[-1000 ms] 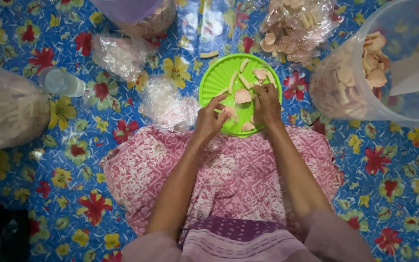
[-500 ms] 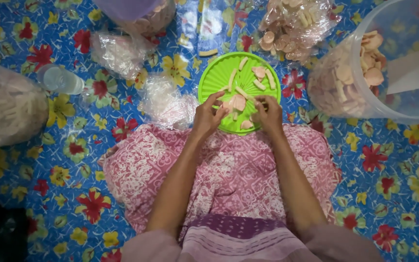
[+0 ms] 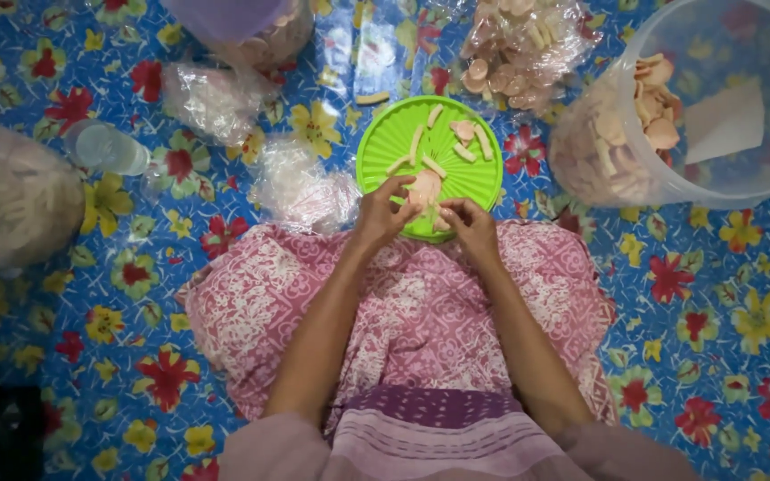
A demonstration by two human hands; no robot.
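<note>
A round green plastic lid lies on the floral mat in front of my lap, with several pale cracker sticks and a round pink cracker on it. My left hand pinches a round pink cracker over the lid's near edge. My right hand is beside it, fingers curled at the lid's near rim, touching small cracker pieces; what it grips is hidden.
A large clear tub with pink crackers lies tipped at the right. A clear bag of round crackers sits behind the lid. Crumpled plastic bags lie at left, with a big bag of sticks and a small bottle.
Both hands have drawn back from the middle of the lid to its near edge and closer together. The left hand now holds a round cracker up.
</note>
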